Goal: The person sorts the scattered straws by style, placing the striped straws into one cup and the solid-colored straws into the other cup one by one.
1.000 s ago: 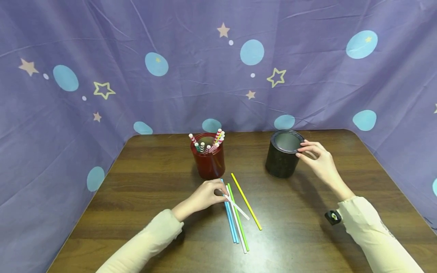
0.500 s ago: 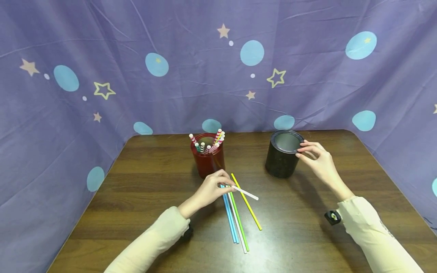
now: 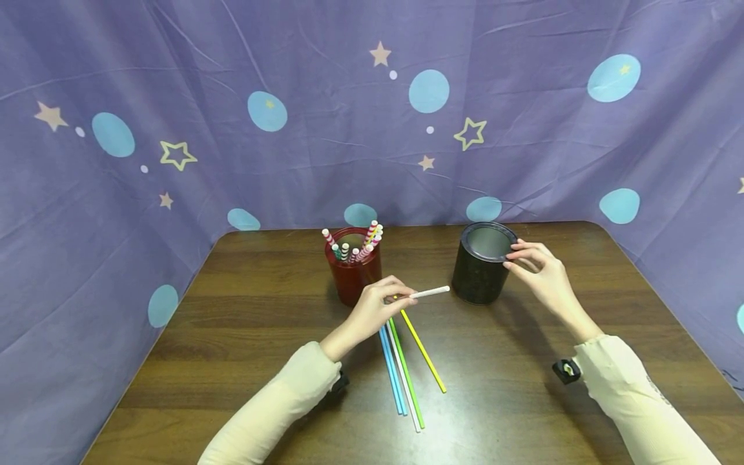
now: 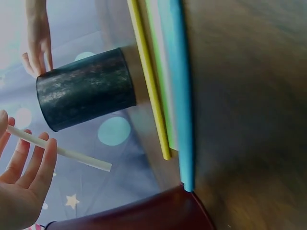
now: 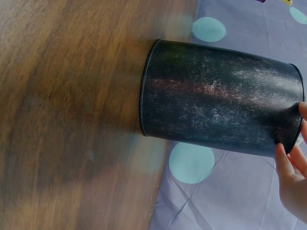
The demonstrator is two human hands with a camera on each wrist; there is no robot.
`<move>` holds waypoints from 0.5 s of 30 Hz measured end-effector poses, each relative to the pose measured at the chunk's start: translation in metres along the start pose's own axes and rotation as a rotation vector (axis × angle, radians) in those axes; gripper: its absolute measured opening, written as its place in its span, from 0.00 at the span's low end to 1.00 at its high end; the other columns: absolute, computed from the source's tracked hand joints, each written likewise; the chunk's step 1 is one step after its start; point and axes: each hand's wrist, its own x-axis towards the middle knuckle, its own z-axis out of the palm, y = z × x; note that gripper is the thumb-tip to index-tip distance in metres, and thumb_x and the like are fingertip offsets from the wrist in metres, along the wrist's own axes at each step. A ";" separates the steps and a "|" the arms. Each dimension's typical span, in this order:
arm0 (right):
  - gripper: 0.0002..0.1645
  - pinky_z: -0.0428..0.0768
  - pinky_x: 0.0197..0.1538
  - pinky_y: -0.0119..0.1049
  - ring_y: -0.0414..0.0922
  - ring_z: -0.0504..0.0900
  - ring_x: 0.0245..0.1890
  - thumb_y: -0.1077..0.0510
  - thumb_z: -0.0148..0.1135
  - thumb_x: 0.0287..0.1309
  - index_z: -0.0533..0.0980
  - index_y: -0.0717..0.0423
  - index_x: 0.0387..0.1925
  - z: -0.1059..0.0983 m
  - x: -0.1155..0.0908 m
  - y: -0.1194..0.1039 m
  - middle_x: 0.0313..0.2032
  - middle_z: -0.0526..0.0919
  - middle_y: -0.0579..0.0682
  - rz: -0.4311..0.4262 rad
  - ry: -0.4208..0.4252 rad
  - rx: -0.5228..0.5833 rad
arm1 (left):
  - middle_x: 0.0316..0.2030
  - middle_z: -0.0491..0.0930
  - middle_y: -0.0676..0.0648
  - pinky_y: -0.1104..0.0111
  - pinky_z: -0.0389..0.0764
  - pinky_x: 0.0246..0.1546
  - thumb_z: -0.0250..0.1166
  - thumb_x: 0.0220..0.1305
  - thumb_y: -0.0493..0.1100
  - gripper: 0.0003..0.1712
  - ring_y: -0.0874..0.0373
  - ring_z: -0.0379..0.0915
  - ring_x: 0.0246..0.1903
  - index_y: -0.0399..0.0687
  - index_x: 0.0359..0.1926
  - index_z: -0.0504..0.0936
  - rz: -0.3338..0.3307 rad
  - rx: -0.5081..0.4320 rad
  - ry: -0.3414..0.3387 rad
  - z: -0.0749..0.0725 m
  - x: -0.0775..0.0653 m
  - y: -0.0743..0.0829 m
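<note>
Between thumb and fingertips my left hand pinches a white straw, raised over the table in front of the red can. Its free end points right, close to the black can. My right hand holds the black can's rim at its right side, thumb outside; the can stands upright. In the right wrist view the thumb and fingers of the right hand meet at the rim of the black can. No straws show in the black can's mouth.
Below the left hand lie a yellow straw, a green straw, another white straw and blue straws. Several striped straws stand in the red can. A purple curtain hangs behind the wooden table.
My left hand has lifted the white straw from the pile and moved up and right; the straw has swung from slanting down to nearly level. The right hand and black can stay put.
</note>
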 end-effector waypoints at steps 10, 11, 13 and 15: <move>0.10 0.71 0.52 0.21 0.44 0.68 0.55 0.77 0.60 0.44 0.73 0.79 0.33 0.001 0.000 0.000 0.42 0.70 0.69 0.002 0.007 0.006 | 0.27 0.81 0.47 0.76 0.79 0.28 0.65 0.51 0.36 0.08 0.59 0.75 0.27 0.38 0.34 0.83 -0.002 -0.024 0.045 0.020 0.018 -0.024; 0.10 0.71 0.52 0.22 0.44 0.68 0.55 0.77 0.60 0.44 0.73 0.79 0.33 0.001 0.000 0.000 0.42 0.70 0.69 0.001 0.006 0.006 | 0.28 0.81 0.47 0.76 0.79 0.29 0.65 0.52 0.37 0.08 0.60 0.75 0.28 0.38 0.34 0.83 0.000 -0.029 0.047 0.021 0.020 -0.024; 0.10 0.71 0.52 0.22 0.45 0.68 0.55 0.77 0.60 0.44 0.74 0.79 0.33 0.001 0.000 -0.001 0.42 0.70 0.69 0.000 0.007 0.005 | 0.30 0.82 0.46 0.76 0.78 0.29 0.63 0.53 0.38 0.08 0.62 0.76 0.29 0.39 0.35 0.83 0.005 -0.040 0.046 0.022 0.025 -0.023; 0.10 0.71 0.52 0.22 0.45 0.68 0.55 0.77 0.60 0.44 0.73 0.79 0.33 0.001 0.000 -0.001 0.42 0.70 0.69 -0.003 0.007 0.004 | 0.32 0.83 0.47 0.75 0.78 0.30 0.62 0.55 0.38 0.09 0.64 0.77 0.31 0.39 0.36 0.83 0.003 -0.046 0.051 0.023 0.028 -0.021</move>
